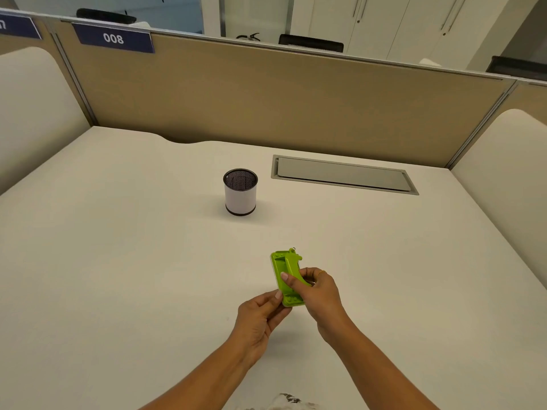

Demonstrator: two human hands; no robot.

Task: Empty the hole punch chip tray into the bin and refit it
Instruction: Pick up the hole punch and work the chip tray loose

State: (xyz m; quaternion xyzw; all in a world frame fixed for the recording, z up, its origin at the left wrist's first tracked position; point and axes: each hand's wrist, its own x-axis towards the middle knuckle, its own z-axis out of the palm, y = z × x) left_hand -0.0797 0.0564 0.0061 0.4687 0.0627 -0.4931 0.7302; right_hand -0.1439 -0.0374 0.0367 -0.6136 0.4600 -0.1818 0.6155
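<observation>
A small lime-green hole punch (284, 266) is held just above the white desk (118, 261), a little right of centre. My right hand (316, 291) grips it from the right, fingers curled over its handle and thumb on the near side. My left hand (260, 315) pinches its near-left lower edge between thumb and fingers. I cannot tell whether the chip tray is on the punch or off it. A small round bin (240, 192), white-sided with a black mesh lining and black rims, stands upright farther back on the desk, apart from both hands.
A grey cable flap (343, 174) lies flush in the desk at the back right. A tan partition (266, 96) with a "008" sign closes the far edge. Cream side panels stand at the left and right. A patterned bit of cloth (290, 402) shows at the bottom edge.
</observation>
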